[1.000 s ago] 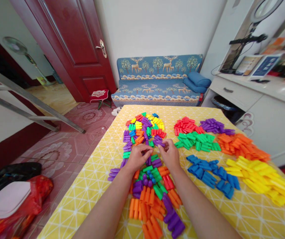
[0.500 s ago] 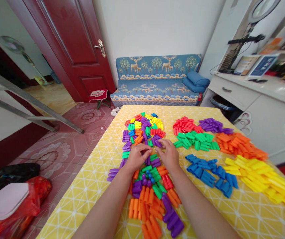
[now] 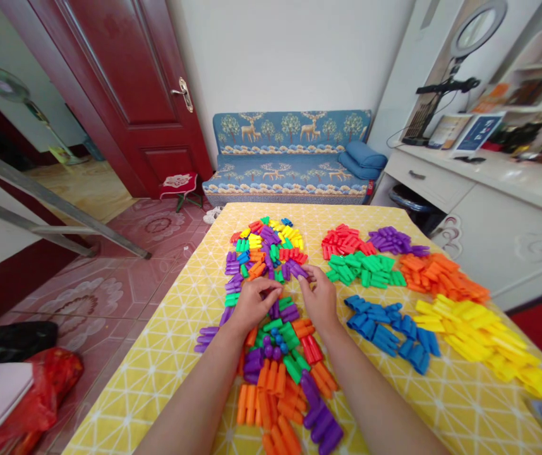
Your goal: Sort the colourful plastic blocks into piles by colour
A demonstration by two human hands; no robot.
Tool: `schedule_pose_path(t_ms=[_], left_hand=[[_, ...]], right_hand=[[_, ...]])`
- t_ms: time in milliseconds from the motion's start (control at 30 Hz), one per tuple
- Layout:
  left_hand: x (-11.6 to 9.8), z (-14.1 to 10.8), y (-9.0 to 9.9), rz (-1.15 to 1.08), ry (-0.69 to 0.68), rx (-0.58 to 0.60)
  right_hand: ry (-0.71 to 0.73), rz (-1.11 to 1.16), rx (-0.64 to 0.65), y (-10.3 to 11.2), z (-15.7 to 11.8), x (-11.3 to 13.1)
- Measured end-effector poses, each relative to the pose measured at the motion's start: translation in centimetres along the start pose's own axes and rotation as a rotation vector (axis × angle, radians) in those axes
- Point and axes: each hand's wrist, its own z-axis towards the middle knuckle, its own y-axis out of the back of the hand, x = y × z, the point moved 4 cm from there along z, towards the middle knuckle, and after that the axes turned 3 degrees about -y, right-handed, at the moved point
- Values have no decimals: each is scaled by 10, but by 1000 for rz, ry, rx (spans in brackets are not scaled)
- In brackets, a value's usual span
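Observation:
Many coloured plastic pieces lie joined or close together in a long figure on a yellow patterned tablecloth [image 3: 157,373]. My right hand [image 3: 319,296] has its thumb and fingers at a purple piece [image 3: 295,269] on the figure's right side, and seems to pinch it. My left hand [image 3: 256,304] is over the middle of the figure, thumb and forefinger close together; anything between them is too small to make out. Nearer to me are orange pieces [image 3: 273,378], green pieces [image 3: 290,335] and a cluster of small blue and purple balls [image 3: 275,344] between my forearms.
Sorted piles lie on the right: red [image 3: 344,242], green [image 3: 366,270], purple [image 3: 397,241], orange [image 3: 441,276], blue [image 3: 387,325] and yellow [image 3: 484,338]. Beyond the table is a blue sofa [image 3: 290,164]. A white cabinet [image 3: 493,221] stands at the right.
The view has shifted slightly. My right hand's fingers are now at the purple piece, which has tilted outward; before, they were just below it. My left hand stays over the middle.

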Motion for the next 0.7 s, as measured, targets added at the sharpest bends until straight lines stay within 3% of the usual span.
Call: schedule_pose_path(t_ms=[133,267,367,467,567,700], left_hand=[[3,-1,-1,-2,-9,9],[6,-1,-2,-3,1,5],[4,0,-2,-10,9,7],[1,1,-1,-7,10,13],[-1,1,0,-9,9,7],[1,1,0,-8,24,5]], right_hand=[[-57,161,-45,26,21,9],[-9,104,-94,75,76,0],[-13,-26,-225,129,128,-30],[-241,-185,-459,191,167,-74],[-459,-390,-597,243,184,-112],[-592,-583,-564,275,184,-143]])
